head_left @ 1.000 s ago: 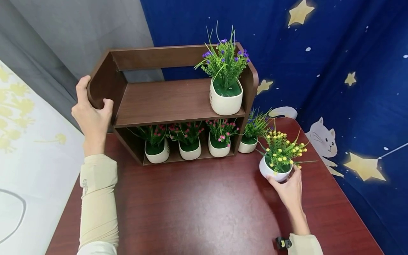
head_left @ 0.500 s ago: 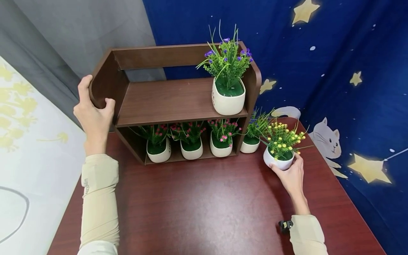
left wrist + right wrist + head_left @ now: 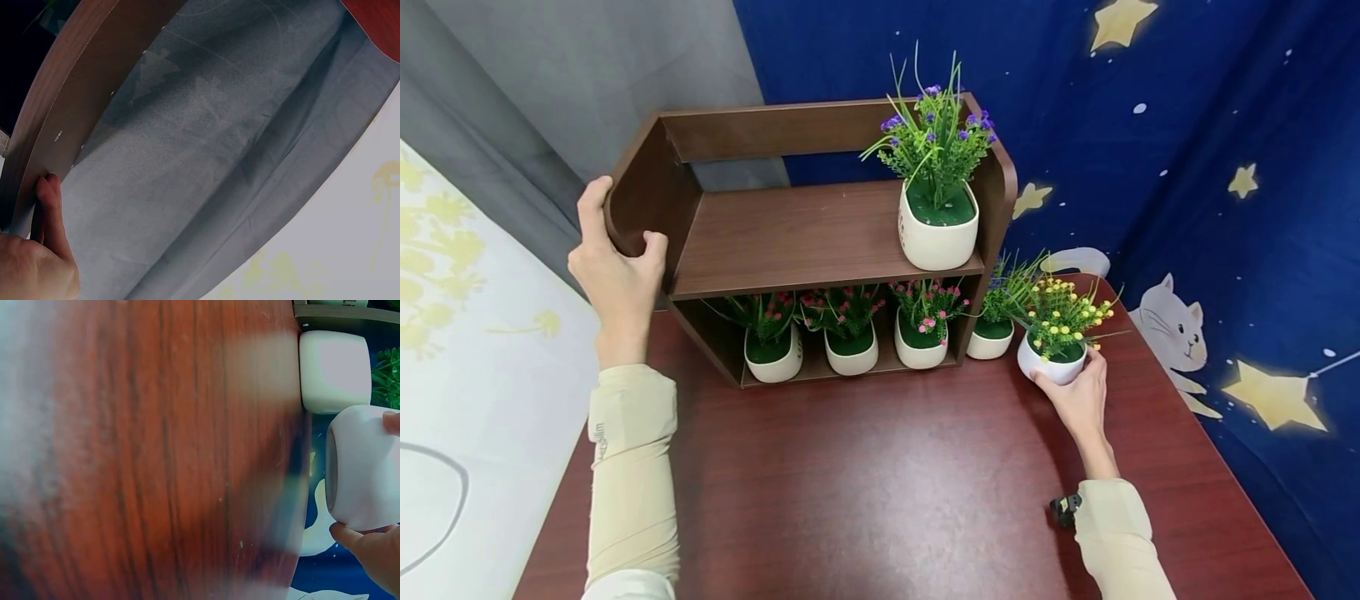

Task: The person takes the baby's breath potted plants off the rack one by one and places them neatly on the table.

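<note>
My left hand (image 3: 617, 275) grips the front edge of the left side panel of a brown two-tier shelf (image 3: 790, 233); the left wrist view shows fingers (image 3: 53, 212) against the panel's outer face. At the shelf's right, my right hand (image 3: 1078, 400) holds a round white pot of yellow flowers (image 3: 1056, 333) between thumb and fingers. In the right wrist view the white pot (image 3: 362, 469) shows part of its base and appears raised off the tabletop. Beside it stands a cream pot with blue flowers (image 3: 990, 337), partly behind the shelf's right side.
A cream pot with purple flowers (image 3: 938, 237) stands on the upper tier's right end. Below, three cream pots with pink-red flowers, one at the right (image 3: 921, 346), line the lower tier. The dark red table (image 3: 865, 483) has a blue starry curtain (image 3: 1247, 250) behind its right edge.
My right hand has carried the yellow-flowered pot farther back on the table, towards the blue-flowered one. My left hand keeps its grip on the shelf panel.
</note>
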Tool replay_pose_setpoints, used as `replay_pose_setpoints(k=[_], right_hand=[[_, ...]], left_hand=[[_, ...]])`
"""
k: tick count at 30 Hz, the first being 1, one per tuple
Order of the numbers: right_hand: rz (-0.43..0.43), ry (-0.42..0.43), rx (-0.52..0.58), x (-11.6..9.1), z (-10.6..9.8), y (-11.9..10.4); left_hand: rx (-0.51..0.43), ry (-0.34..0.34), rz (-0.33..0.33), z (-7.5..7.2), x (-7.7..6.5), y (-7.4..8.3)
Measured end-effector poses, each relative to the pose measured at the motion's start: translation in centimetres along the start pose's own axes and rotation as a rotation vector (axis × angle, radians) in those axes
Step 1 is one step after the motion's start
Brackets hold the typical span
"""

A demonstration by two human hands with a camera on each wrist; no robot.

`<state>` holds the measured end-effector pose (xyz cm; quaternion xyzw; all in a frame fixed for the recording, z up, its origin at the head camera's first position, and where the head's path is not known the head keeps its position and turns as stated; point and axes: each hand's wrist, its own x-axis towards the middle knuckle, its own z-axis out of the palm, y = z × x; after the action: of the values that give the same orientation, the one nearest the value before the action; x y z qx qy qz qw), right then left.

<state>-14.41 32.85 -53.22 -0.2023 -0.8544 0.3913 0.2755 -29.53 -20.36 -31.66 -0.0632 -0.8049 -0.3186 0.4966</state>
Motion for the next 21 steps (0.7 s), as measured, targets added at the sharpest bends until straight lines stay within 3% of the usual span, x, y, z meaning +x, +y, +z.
replay_pose_setpoints(k=[10,21], right_hand=[[0.021,-0.012,0.011,1.4,0.8,0.5],[0.026,-0.048,0.017,3.0,1.5,0.9]], left_hand=[[0.025,0.019,-0.03,-0.1,-0.2,0.8],[0.009,0.01,-0.015,0.0,-0.1,0.2]])
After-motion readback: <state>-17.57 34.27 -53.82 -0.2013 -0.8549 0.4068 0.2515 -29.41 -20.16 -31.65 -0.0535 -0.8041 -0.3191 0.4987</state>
